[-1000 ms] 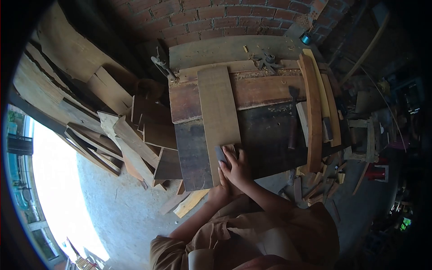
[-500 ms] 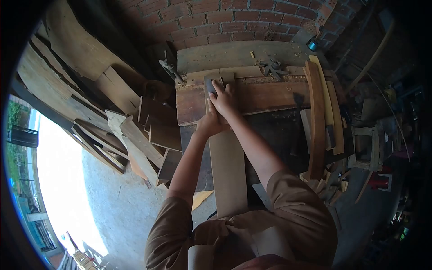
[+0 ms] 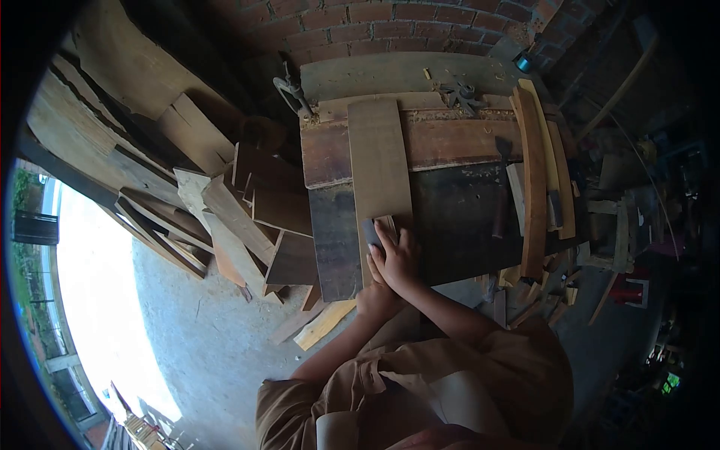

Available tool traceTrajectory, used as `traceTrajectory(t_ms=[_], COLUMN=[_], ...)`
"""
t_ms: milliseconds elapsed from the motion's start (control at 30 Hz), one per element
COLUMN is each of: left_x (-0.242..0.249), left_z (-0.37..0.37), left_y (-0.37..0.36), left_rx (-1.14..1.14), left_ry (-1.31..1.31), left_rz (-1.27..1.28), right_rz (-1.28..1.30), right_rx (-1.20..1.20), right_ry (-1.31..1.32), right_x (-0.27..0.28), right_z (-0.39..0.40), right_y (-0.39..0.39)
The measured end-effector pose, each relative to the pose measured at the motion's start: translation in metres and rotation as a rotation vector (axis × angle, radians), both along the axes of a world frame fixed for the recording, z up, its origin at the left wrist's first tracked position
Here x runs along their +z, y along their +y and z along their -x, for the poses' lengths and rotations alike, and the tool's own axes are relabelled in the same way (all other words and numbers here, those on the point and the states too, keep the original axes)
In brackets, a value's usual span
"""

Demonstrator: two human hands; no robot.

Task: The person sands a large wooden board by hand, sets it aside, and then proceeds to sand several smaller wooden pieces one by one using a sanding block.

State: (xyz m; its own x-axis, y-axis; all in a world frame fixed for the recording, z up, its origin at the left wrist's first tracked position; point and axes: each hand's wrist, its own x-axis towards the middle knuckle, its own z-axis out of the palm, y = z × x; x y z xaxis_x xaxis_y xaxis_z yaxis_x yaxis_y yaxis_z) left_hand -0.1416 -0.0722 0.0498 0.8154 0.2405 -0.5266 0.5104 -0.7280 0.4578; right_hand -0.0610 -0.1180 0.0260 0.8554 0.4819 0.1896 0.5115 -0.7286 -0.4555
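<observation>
A long flat board point(image 3: 380, 157) lies lengthwise on the dark workbench point(image 3: 457, 217), its far end on a reddish plank point(image 3: 457, 142). Over the board's near part, my right hand point(image 3: 395, 262) is closed around a small block point(image 3: 379, 230) with a dark side, pressed to the board's surface. My left hand point(image 3: 377, 298) is just nearer to me, touching my right hand at the wrist; its thumb shows, but its other fingers are largely hidden, and what it grips cannot be made out.
Curved wooden pieces point(image 3: 532, 187) lie on the bench's right side, beside a dark-bladed tool point(image 3: 501, 187). A metal clamp point(image 3: 291, 91) stands at the back left. Stacked boards point(image 3: 281, 199) fill the left, and a brick wall point(image 3: 390, 30) rises behind.
Both hands and the block have moved from the board's far end toward my body. The view has shifted slightly, and more of the board's far part shows.
</observation>
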Motion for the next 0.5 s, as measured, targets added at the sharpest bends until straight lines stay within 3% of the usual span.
traceTrajectory(t_ms=[133, 200, 300, 400, 500], left_x=[0.019, 0.021, 0.031, 0.024, 0.031], left_z=[-0.102, -0.16, -0.216, -0.21, -0.159], left_y=[0.067, 0.11, 0.158, 0.155, 0.119], left_rx=[0.068, 0.056, -0.036, -0.032, -0.027], left_ry=[-0.129, -0.138, -0.144, -0.168, -0.125], left_rz=[-0.125, -0.177, -0.227, -0.242, -0.235], right_rz=[-0.027, -0.098, -0.23, -0.179, -0.145], right_rx=[-0.031, -0.037, -0.108, -0.146, -0.07], right_ry=[-0.07, 0.086, 0.005, -0.04, -0.049], right_x=[0.012, 0.027, 0.007, 0.006, 0.011], right_z=[-0.103, -0.162, -0.217, -0.216, -0.164], right_y=[0.074, 0.117, 0.164, 0.163, 0.124])
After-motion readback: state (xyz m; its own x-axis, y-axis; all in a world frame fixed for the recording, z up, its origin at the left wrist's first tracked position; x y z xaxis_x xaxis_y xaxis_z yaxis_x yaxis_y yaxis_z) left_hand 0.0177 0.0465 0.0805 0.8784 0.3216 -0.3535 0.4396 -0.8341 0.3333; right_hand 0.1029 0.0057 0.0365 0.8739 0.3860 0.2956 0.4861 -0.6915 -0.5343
